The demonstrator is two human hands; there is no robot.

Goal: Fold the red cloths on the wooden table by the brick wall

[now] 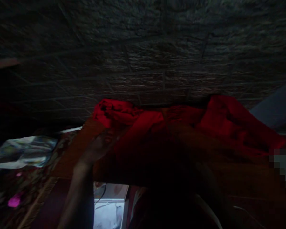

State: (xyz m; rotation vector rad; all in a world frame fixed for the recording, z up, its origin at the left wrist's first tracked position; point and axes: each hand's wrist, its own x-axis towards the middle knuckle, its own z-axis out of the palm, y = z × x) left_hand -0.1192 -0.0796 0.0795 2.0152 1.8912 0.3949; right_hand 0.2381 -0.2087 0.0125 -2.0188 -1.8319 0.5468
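Note:
My left hand [97, 148] reaches in from the bottom left over a brown wooden table. Its fingers are dim and blurred beside the bunched red cloth [120, 116], and I cannot tell whether they grip it. A flatter strip of this cloth runs from the bunched part toward the dark middle of the table. More red cloth [228, 124] lies rumpled on the right, along the table's far edge. Of my right hand [203, 171] only a faint shape shows in deep shadow; its fingers are hidden.
A dark brick-patterned wall [145, 63] rises behind the table [72, 152]. Shiny crumpled plastic [30, 149] and a bright pink thing [14, 200] lie at the left. Below the table's front edge is a white box [108, 210]. A pale cord [248, 213] shows at bottom right.

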